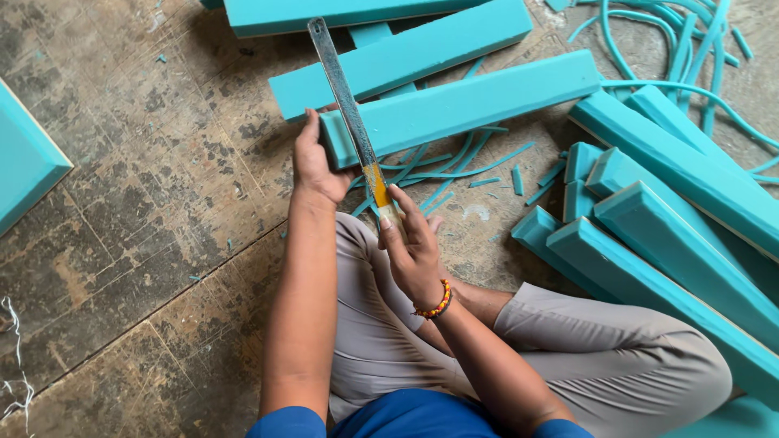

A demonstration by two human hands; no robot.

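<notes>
The left hand (315,162) presses the end of a teal foam bar (462,105) on the floor (146,203). The right hand (412,247) has its fingers wrapped around the long blade (347,105). It looks best to hold the bar firm and saw straight, blade well away from the left fingers.

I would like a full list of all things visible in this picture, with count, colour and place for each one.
foam block in hand: one, teal, on the floor in front of the person, its near end held
long blade: one, grey metal with yellow wrapped handle, laid across the block's near end
other foam blocks: many, teal, piled at the right and stacked at the top
foam slab: one, teal, left edge
foam strips: many, teal, thin trimmings under the block and at top right
floor: worn, brown-grey
beaded bracelet: one, orange and yellow, right wrist
trousers: grey, legs crossed
left hand: grips the block's end
right hand: holds the blade's handle
</notes>
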